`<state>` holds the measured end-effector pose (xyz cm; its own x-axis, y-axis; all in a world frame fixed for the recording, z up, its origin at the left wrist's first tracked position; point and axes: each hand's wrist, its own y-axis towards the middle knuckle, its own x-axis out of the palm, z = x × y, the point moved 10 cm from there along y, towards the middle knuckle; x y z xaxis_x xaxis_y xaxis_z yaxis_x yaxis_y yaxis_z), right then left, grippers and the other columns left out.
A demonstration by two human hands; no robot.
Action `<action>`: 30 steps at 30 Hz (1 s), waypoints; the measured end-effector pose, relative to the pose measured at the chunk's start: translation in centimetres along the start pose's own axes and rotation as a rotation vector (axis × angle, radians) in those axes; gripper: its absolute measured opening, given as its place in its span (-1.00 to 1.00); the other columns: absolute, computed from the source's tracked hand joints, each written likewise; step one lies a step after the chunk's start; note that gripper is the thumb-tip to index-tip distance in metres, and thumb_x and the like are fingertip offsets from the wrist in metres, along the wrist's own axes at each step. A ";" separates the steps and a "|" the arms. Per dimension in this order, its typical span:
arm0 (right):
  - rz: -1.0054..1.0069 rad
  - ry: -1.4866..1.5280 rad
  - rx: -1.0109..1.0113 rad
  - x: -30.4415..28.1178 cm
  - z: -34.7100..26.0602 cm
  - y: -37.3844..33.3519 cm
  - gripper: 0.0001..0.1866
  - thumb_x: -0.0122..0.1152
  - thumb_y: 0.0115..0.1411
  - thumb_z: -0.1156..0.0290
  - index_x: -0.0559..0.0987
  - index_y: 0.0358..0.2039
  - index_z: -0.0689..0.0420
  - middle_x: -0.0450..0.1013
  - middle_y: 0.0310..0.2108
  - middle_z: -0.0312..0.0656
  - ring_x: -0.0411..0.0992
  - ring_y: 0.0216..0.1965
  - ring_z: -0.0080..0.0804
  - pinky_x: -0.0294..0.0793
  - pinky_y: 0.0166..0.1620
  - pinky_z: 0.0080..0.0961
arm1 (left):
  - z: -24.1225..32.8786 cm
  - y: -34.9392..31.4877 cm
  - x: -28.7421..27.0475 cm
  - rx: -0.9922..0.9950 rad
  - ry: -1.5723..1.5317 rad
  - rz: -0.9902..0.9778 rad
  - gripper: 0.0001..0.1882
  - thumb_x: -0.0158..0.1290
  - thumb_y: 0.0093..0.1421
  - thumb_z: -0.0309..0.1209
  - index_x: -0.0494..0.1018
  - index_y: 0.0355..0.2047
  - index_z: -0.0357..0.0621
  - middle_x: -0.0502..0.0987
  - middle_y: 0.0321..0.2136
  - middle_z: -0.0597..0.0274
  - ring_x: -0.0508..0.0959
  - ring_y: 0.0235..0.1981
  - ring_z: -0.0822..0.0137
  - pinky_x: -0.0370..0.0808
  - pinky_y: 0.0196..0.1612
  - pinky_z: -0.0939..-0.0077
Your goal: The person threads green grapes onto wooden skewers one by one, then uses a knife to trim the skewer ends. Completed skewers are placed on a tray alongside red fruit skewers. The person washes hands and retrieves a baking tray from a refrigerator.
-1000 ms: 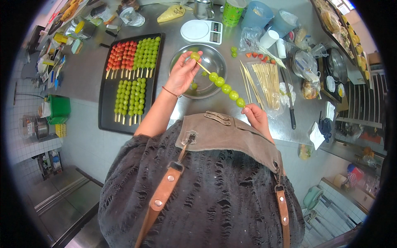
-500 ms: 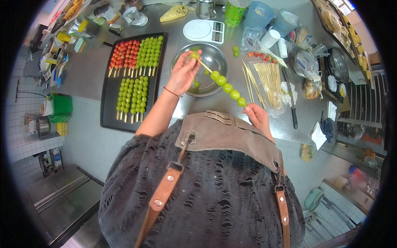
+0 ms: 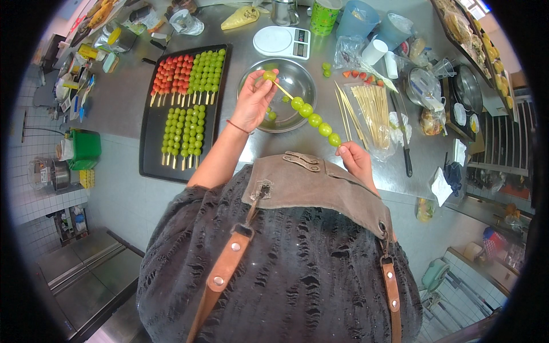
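A skewer of green grapes slants down to the right over the table's near part. My left hand pinches a single green grape between thumb and fingers, at the bare upper end of the stick. Between that grape and the others a length of pale stick shows. At the lower end my right hand is closed, thumb and fingertips gripping the skewer just past the last grape. Under my left hand stands a steel bowl with a few loose grapes in it.
To the left lies a black tray with rows of strawberry skewers and grape skewers. A white scale stands behind the bowl. At right are bamboo sticks, a knife, and cut strawberries.
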<state>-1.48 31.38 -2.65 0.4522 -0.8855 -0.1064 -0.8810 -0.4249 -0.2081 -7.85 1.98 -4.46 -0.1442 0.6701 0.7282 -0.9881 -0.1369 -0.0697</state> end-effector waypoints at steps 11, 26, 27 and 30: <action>0.001 0.019 0.033 0.5 1.1 0.4 -0.77 0.06 0.41 0.32 0.55 -0.27 0.21 0.46 -0.40 -0.39 0.33 -0.33 -0.67 0.34 -0.20 -0.66 | -0.1 -0.5 1.1 0.021 0.090 0.014 -0.72 0.04 0.34 -0.54 0.31 0.02 -0.06 0.41 0.14 -0.04 0.50 0.03 0.30 0.47 0.14 0.48; -0.016 -0.001 -0.017 0.3 0.8 0.7 -0.77 0.07 0.41 0.31 0.55 -0.27 0.20 0.46 -0.41 -0.40 0.34 -0.33 -0.67 0.35 -0.21 -0.66 | -0.7 -0.9 1.1 -0.186 0.061 0.088 -0.76 0.07 0.35 -0.38 0.39 -0.04 -0.19 0.52 0.00 0.05 0.54 0.01 0.29 0.50 0.13 0.39; -0.015 -0.009 -0.013 0.2 0.9 0.7 -0.77 0.07 0.41 0.31 0.55 -0.27 0.20 0.46 -0.41 -0.40 0.34 -0.33 -0.67 0.35 -0.21 -0.66 | -0.8 -1.0 1.2 -0.194 0.057 0.081 -0.75 0.07 0.35 -0.37 0.39 -0.04 -0.20 0.53 0.00 0.06 0.55 0.00 0.29 0.50 0.13 0.38; -0.015 0.014 0.005 0.2 1.2 0.8 -0.78 0.07 0.41 0.31 0.55 -0.27 0.20 0.46 -0.41 -0.40 0.34 -0.33 -0.67 0.35 -0.21 -0.66 | -0.8 -1.3 1.6 -0.211 0.081 0.077 -0.75 0.07 0.35 -0.36 0.40 -0.04 -0.20 0.53 -0.01 0.09 0.55 0.01 0.29 0.50 0.13 0.34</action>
<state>-1.94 31.11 -4.03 0.4638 -0.8814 -0.0897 -0.8732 -0.4378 -0.2141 -6.87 3.84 -3.77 -0.2148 0.7211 0.6586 -0.9621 -0.0403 -0.2697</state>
